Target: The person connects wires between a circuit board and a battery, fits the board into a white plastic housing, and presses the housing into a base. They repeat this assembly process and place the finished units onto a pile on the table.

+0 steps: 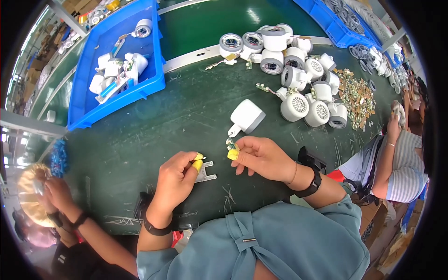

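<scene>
My right hand (pixel 265 158), with a yellow finger cover on the thumb, pinches a small green circuit board (pixel 230 143). The board hangs by the short neck of a white round-bodied housing (pixel 246 116) with a grey rim, which lies on its side on the table just beyond. My left hand (pixel 179 173) is closed, its yellow-covered thumb and fingertip pressed together. A tiny pale bit shows at that pinch, too small to name. Beside and partly behind the left thumb is a flat white plastic bracket (pixel 208 176) with two prongs; whether the hand touches it I cannot tell.
A pile of white housings (pixel 295 106) stands at the far right of the green table (pixel 186 107), beside a heap of small circuit boards (pixel 357 95). At the far left is a blue tray (pixel 156 86) with assembled pieces. Grey rings (pixel 361 52) lie farther right. Co-workers sit on both sides.
</scene>
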A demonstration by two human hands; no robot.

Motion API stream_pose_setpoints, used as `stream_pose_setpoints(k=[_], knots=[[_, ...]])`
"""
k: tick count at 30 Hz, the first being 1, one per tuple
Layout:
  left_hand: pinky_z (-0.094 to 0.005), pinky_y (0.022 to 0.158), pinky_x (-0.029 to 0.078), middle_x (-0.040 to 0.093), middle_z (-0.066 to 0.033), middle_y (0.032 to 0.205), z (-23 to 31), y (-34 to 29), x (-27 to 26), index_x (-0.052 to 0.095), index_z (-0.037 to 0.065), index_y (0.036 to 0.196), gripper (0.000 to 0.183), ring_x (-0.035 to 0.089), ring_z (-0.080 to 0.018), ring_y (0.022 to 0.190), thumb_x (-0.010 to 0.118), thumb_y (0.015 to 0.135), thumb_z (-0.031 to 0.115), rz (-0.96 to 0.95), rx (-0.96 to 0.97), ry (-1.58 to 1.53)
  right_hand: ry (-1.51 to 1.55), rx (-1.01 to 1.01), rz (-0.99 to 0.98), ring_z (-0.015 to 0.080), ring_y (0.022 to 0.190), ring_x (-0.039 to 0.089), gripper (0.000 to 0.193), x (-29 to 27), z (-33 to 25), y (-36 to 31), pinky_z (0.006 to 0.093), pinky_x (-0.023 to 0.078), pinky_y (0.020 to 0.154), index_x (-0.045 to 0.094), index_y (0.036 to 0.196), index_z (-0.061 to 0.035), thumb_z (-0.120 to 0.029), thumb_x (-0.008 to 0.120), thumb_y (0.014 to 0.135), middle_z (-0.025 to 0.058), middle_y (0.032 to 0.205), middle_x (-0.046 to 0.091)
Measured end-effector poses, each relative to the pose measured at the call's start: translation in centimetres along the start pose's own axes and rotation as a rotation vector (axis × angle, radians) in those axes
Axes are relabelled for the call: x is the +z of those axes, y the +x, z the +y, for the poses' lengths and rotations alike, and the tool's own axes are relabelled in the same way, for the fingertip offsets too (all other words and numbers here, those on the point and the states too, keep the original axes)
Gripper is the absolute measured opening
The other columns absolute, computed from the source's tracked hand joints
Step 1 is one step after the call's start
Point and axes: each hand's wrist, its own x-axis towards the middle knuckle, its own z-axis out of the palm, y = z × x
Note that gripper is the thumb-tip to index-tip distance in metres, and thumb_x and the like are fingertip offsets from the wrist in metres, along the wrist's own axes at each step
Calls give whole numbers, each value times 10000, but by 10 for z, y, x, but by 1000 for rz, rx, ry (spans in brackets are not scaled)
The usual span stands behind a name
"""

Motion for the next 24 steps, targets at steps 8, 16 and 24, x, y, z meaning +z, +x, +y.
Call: stream_pose_setpoints(k=[8,16,24], knots=[[-267,600,479,615,-83,841,4,0,2,639,-10,1030,196,585,-135,661,600,843,-57,-72,-1,-120,113,7,-139,93,784,649,169,14,19,19,212,505,597,603,1071,-24,-155,523,1000,46,911,669],[-248,607,484,639,-63,892,-1,2,6,658,-10,1068,220,590,-106,689,592,861,-47,-79,-80,-206,178,-54,-119,107,795,649,183,18,21,22,220,512,591,592,1074,-32,-190,535,1001,47,934,653],[-202,596,461,643,-3,901,7,5,-3,676,-3,1067,208,572,-52,695,572,890,-37,-213,-420,-487,219,-57,-105,134,798,652,213,16,24,21,232,528,588,573,1053,-11,-195,466,1037,66,927,632]])
